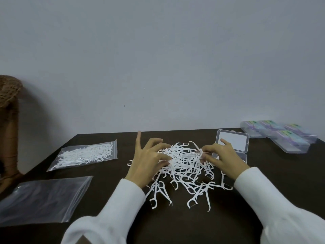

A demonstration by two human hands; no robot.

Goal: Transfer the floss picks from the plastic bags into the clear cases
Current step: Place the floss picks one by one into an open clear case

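A dark brown table (109, 199) meets a pale wall. At its left edge lie 2 clear plastic zip bags, 1 empty (42, 199), 1 full of picks (84, 154). 4 closed clear cases (279, 136) sit at the right edge, their labels too blurred to read. A heap of white floss picks (184, 166) lies centre. The left hand (149, 159) and right hand (221, 157) pinch picks, beside an open clear case (232, 143). Bare tabletop lies in front.

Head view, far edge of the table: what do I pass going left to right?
Full bag of floss picks → left hand → loose pile of picks → right hand → open clear case → closed labelled cases.
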